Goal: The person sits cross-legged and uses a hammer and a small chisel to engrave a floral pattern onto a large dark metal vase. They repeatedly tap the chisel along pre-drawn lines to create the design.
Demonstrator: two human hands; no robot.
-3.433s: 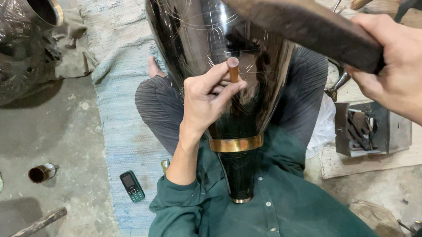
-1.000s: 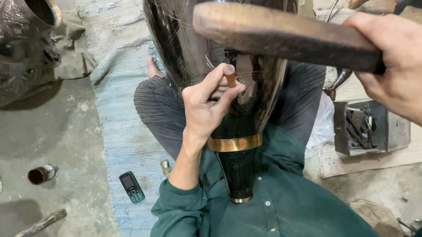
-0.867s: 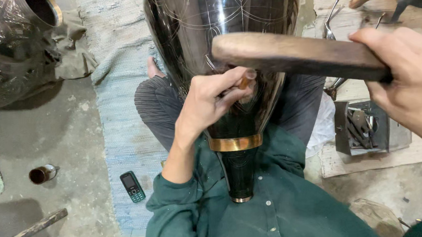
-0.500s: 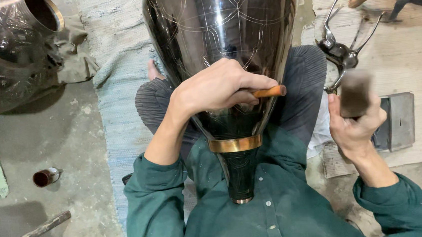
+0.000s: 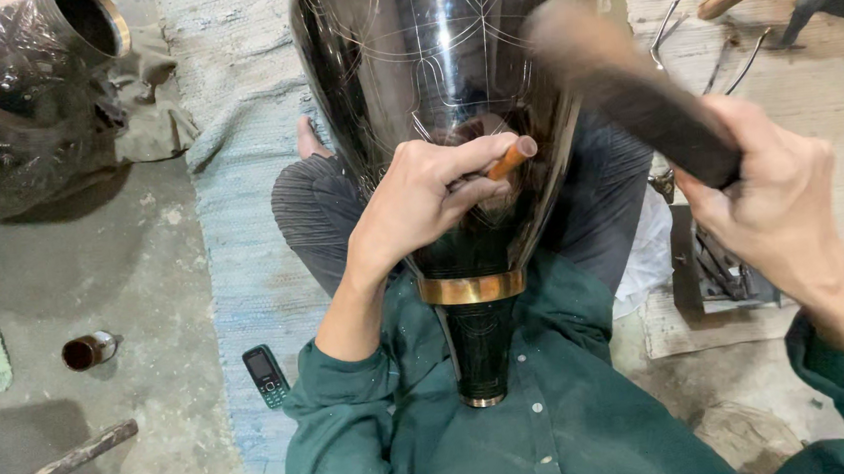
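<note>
A large shiny black metal vase with thin engraved lines and a brass band lies across my lap, its narrow end toward my chest. My left hand rests on its surface, shut on a small copper-coloured chisel whose end points right. My right hand is shut on the dark wooden handle of a mallet, raised and blurred above the vase, a little right of the chisel.
A second embossed metal vessel lies at the top left. A mobile phone and a small jar sit on the floor to the left, near a metal bar. Metal tools lie at the right, on a pale board.
My right hand has come back up with the mallet from low at the right, and now holds it raised over the vase. My left hand has kept the chisel on the vase.
</note>
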